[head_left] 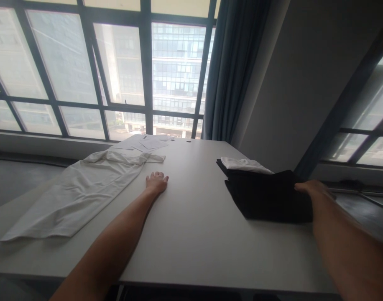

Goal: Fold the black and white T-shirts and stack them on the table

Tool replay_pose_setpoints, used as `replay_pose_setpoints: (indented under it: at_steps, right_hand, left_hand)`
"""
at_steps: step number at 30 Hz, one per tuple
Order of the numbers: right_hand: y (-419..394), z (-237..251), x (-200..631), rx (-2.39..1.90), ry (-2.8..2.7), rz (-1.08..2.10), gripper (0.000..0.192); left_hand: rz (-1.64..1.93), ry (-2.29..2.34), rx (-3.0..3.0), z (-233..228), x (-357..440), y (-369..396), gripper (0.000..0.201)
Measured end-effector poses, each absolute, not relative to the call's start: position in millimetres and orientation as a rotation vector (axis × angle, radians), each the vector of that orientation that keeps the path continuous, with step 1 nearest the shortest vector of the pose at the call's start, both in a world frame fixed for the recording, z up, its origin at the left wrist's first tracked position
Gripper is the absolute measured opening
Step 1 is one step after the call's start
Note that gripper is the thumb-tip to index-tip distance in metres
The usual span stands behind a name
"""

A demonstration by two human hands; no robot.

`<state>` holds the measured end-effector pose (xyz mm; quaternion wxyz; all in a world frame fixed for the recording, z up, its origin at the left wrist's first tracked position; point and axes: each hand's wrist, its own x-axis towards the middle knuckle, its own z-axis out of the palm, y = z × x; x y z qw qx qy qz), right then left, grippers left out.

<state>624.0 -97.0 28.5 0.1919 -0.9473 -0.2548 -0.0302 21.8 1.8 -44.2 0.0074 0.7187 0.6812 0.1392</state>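
Two hands on tabletop (191, 234): left hand (157, 182) flat, fingers spread, empty, just right of one white shirt (81, 192). Right hand (312, 189) rests on one black stack (266, 196) at right edge, grip unclear; one white cloth (244, 164) on it.

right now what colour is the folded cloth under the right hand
Black, seen in the head view: the folded cloth under the right hand.
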Motion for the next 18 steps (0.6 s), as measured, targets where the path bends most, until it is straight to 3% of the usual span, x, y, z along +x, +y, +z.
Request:
replay_pose_setpoints:
  at_steps: [7, 12, 18]
  right_hand:
    - [-93.8, 12.4, 629.7, -2.625, -0.518, -0.175, 0.071]
    - [-63.8, 17.4, 563.7, -2.711, -0.866, -0.158, 0.063]
    - [-15.2, 34.8, 426.9, -2.443, -1.610, -0.319, 0.059]
  left_hand:
    - [0.410, 2.145, 2.257, -43.0, 24.7, 0.2, 0.050]
    - [0.416, 2.145, 2.258, -42.8, 24.8, -1.8, 0.050]
    - [0.446, 2.137, 2.234, -41.9, 21.5, 0.4, 0.051]
